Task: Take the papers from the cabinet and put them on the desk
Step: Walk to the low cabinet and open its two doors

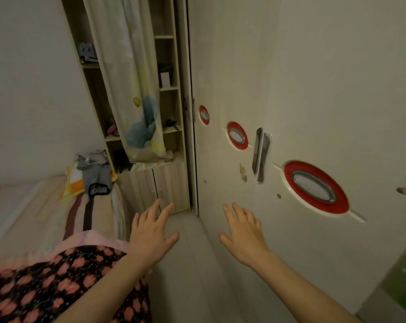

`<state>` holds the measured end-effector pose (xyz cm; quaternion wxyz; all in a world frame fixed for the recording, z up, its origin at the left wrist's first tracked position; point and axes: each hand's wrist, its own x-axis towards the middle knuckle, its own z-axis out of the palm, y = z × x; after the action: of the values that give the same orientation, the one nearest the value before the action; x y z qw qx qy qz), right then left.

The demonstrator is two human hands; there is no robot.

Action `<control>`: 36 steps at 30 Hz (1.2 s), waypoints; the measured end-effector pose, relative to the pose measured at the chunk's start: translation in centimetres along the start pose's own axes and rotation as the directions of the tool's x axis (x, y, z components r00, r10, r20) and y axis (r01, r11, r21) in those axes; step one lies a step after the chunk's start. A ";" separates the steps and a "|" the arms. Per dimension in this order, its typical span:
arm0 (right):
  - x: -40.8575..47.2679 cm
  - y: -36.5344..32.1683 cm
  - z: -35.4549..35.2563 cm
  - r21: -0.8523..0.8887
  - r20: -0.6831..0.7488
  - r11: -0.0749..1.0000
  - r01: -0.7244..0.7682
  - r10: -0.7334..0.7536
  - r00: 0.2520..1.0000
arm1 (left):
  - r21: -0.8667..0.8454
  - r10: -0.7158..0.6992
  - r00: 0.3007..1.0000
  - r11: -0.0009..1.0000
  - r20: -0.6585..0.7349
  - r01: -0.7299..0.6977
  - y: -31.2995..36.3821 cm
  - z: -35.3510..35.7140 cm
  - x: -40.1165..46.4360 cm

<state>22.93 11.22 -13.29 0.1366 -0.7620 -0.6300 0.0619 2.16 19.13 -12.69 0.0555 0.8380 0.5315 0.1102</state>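
Beside the bed, both hands, left and right, reach with fingers spread and empty toward the closed cabinet.

- A bed with striped bedding, at the left.
- Crumpled clothes heaped at its far end.
- A patterned curtain hanging before open shelves.
- A floral blanket nearest the camera.
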 end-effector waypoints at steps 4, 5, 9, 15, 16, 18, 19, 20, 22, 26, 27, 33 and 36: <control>9.9 0.2 1.2 0.015 0.066 0.999 0.049 -0.050 0.997 | 0.010 -0.083 0.995 0.996 0.047 0.083 -2.3 1.6 8.8; 12.6 0.1 1.4 0.012 0.078 0.998 0.062 -0.062 0.995 | -0.006 -0.107 0.993 0.994 0.058 0.107 -2.9 1.8 11.0; 23.0 -1.1 3.2 0.001 0.110 0.993 0.117 -0.116 0.987 | -0.063 -0.190 0.979 0.979 0.074 0.194 -6.1 3.2 17.9; 37.6 -4.7 8.5 0.003 0.145 0.985 0.173 -0.172 0.974 | -0.068 -0.286 0.956 0.954 0.070 0.290 -14.7 5.6 29.2; 40.1 -5.3 9.5 0.004 0.138 0.985 0.175 -0.174 0.975 | -0.066 -0.287 0.956 0.954 0.068 0.291 -16.2 6.0 31.6; 44.9 -6.6 11.9 0.000 0.138 0.986 0.168 -0.167 0.976 | -0.057 -0.277 0.958 0.958 0.080 0.282 -19.5 7.2 36.2; 47.3 -7.4 13.0 -0.001 0.148 0.988 0.157 -0.155 0.977 | -0.055 -0.271 0.958 0.959 0.094 0.277 -21.1 7.7 38.5; 49.6 -8.2 14.1 0.007 0.162 0.991 0.137 -0.136 0.977 | -0.055 -0.267 0.957 0.960 0.114 0.275 -22.8 8.1 40.7; 54.0 -9.8 16.1 0.029 0.189 0.995 0.093 -0.097 0.977 | -0.037 -0.266 0.951 0.961 0.158 0.275 -26.0 8.8 44.9; 61.8 -11.9 19.9 0.059 0.239 0.998 0.038 -0.051 0.970 | -0.015 -0.282 0.931 0.956 0.232 0.294 -31.3 10.2 52.4; 63.6 -12.1 20.8 0.061 0.252 0.998 0.023 -0.037 0.967 | -0.011 -0.283 0.926 0.955 0.251 0.295 -32.3 10.7 54.1; 76.0 -12.0 27.3 0.053 0.322 0.999 0.003 -0.020 0.946 | -0.027 -0.289 0.892 0.948 0.346 0.318 -37.8 16.4 64.7; 82.5 -11.7 30.9 0.053 0.350 0.998 0.017 -0.034 0.936 | -0.047 -0.333 0.862 0.924 0.382 0.378 -40.2 20.2 70.0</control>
<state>20.03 97.84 -33.06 0.0418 -0.7270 -0.6523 0.2104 0.52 100.07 -31.91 0.2237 0.7260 0.6496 -0.0287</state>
